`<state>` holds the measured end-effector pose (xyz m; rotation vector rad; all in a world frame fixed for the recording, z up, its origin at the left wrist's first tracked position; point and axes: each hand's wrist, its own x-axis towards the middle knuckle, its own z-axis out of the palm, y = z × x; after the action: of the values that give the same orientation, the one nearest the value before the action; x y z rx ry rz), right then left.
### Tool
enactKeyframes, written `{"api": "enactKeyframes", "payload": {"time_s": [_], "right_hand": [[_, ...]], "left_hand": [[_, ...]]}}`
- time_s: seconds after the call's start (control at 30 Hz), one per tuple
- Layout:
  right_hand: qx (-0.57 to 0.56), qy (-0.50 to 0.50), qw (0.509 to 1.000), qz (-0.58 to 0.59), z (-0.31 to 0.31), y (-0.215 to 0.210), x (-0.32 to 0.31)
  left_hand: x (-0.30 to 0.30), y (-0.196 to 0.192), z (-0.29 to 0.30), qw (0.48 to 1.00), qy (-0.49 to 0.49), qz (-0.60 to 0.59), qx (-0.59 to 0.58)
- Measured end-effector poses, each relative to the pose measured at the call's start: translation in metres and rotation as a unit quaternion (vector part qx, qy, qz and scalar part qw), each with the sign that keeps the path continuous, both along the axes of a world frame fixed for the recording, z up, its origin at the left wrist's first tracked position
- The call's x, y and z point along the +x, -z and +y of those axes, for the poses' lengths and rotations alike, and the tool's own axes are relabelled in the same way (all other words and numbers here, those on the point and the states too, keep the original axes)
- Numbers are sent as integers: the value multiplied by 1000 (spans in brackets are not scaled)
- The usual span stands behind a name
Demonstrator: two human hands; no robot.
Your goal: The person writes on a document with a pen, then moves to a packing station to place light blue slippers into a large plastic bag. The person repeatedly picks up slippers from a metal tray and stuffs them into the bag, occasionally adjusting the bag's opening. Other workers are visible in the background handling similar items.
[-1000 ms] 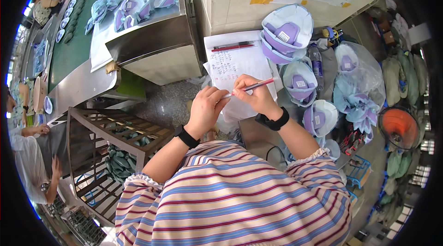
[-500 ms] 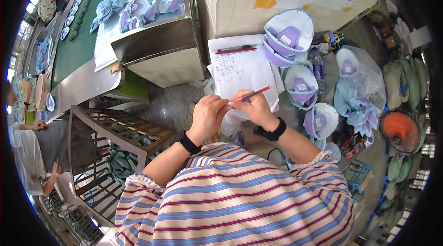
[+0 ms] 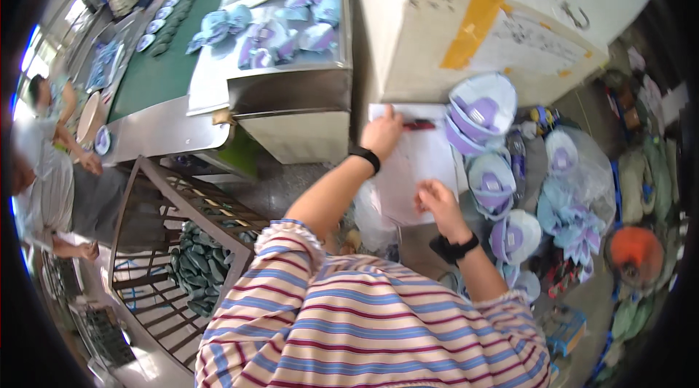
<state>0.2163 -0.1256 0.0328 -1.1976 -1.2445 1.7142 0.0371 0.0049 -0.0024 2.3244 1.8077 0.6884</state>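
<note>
A white sheet of paper (image 3: 415, 169) lies on a surface in front of me, beside a big cardboard box. My left hand (image 3: 384, 133) is stretched out to the sheet's top edge, its fingers closed over the left end of a red pen (image 3: 421, 124) that lies across the top. My right hand (image 3: 437, 200) rests on the lower right of the sheet with its fingers curled, and no pen shows in it. Both wrists wear black bands.
Stacked white and purple caps (image 3: 480, 107) and bagged caps (image 3: 575, 191) crowd the right side. A taped cardboard box (image 3: 502, 31) stands behind. A steel table (image 3: 291, 89) with more cap pieces is at the left, with a metal rack (image 3: 182, 242) below. Other people work at the far left.
The red pen my right hand held over the sheet is gone from it. My left hand has reached forward to the sheet's top edge, and my right hand has dropped lower on the paper.
</note>
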Motion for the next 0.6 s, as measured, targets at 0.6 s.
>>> {"api": "enactKeyframes", "payload": {"time_s": [0.6], "right_hand": [[-95, -322, 937, -101, -72, -8, -77]], "left_hand": [[-134, -19, -222, 936, 206, -162, -235]]}}
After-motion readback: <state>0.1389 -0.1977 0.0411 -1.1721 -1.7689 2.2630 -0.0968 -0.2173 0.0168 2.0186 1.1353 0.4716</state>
